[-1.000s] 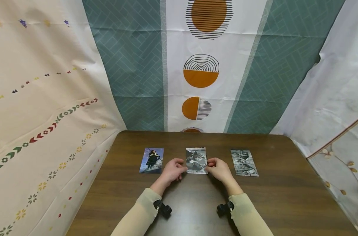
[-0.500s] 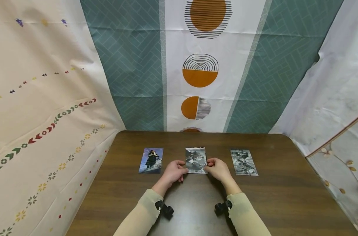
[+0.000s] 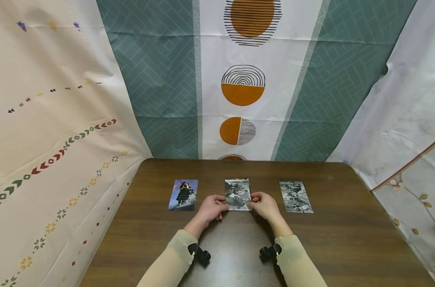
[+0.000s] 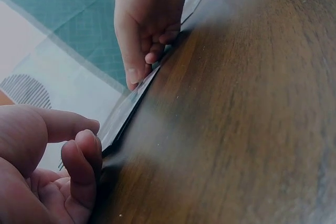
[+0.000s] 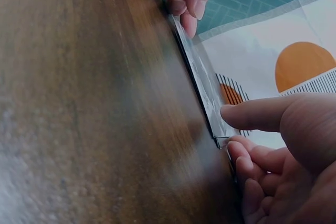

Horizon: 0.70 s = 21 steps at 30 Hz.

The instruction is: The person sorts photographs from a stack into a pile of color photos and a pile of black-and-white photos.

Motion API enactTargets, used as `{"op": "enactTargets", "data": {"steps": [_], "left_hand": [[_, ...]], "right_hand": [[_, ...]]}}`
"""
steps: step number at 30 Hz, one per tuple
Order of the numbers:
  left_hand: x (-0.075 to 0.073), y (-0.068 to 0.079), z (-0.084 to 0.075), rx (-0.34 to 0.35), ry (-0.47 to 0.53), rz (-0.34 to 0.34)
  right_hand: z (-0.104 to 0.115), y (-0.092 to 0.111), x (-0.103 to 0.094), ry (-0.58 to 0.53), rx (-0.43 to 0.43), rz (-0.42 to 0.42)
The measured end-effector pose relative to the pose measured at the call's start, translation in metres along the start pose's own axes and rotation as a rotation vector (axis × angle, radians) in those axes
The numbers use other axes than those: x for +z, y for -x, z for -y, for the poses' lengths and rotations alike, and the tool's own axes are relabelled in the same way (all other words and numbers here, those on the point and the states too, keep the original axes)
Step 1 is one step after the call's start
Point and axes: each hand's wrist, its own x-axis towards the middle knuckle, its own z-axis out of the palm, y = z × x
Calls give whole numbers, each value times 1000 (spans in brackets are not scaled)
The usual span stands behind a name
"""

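A black-and-white photo (image 3: 238, 195) lies near the middle of the wooden table, between both hands. A thin strip of another print shows along its far edge, and layered edges show at its near corner in the right wrist view. My left hand (image 3: 211, 209) holds the left edge by the near corner, thumb (image 4: 86, 123) at the border and other fingers curled. On the opposite side my right hand (image 3: 265, 206) pinches the right edge, its thumb (image 5: 247, 115) over the print and curled fingers (image 5: 249, 153) at the side and below.
A colour photo (image 3: 183, 194) of a standing figure lies to the left. Another black-and-white photo (image 3: 296, 197) lies to the right, slightly slanted. Patterned cloth (image 3: 160, 99) hangs behind the brown table (image 3: 149, 247), with more cloth at both sides.
Both hands stay at the photo's edges. The left hand has shifted very slightly right, closer to the photo; the whole head view has drifted a little.
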Motion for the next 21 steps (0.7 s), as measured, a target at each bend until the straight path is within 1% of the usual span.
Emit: {"op": "enactTargets", "data": {"steps": [5, 10, 15, 21], "left_hand": [[-1, 0, 1, -1, -3, -4], [-1, 1, 0, -1, 7, -5], [-1, 2, -1, 1, 22, -3], [0, 2, 1, 16, 41, -21]], "right_hand": [[-1, -2, -1, -12, 6, 14], [0, -1, -2, -56, 6, 21], [1, 2, -3, -99, -11, 9], [1, 4, -2, -164, -5, 34]]}}
